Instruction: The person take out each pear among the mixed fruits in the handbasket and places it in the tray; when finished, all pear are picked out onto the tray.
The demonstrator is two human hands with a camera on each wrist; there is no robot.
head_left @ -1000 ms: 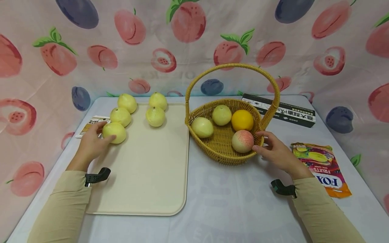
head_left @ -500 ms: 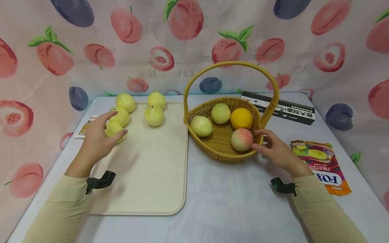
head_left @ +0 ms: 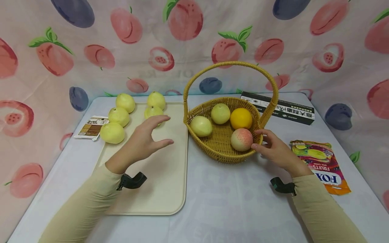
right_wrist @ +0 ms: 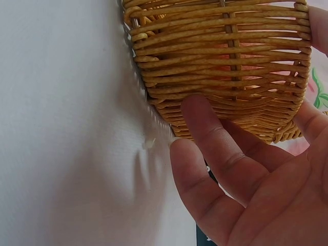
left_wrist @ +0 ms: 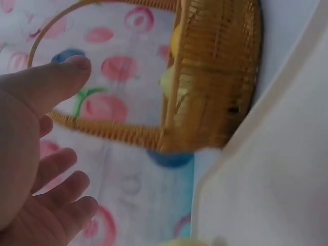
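My left hand point(head_left: 144, 140) hovers over the beige tray point(head_left: 152, 199), thumb and fingers spread wide with nothing between them. It partly covers one pale yellow-green round fruit point(head_left: 152, 110). Several similar fruits stand on the tray, one of them a round fruit point(head_left: 112, 132) at its left edge. My right hand point(head_left: 275, 150) grips the right rim of the wicker basket point(head_left: 223, 158), fingertips against the woven outside point(right_wrist: 230, 66). Inside the basket lie a peach point(head_left: 241, 139), an orange point(head_left: 241, 118) and two pale green fruits point(head_left: 201, 126).
A tall basket handle point(head_left: 231, 63) arches over the fruit. Behind it on the right lies a black pasta box point(head_left: 282, 109). A candy bag point(head_left: 323, 165) lies right of my right hand, and a small packet point(head_left: 92, 127) left of the tray. Fruit-print cloth hangs behind.
My left hand has let go of the front left fruit on the tray, lifted off and moved right toward the basket. The right hand stays at the basket rim.
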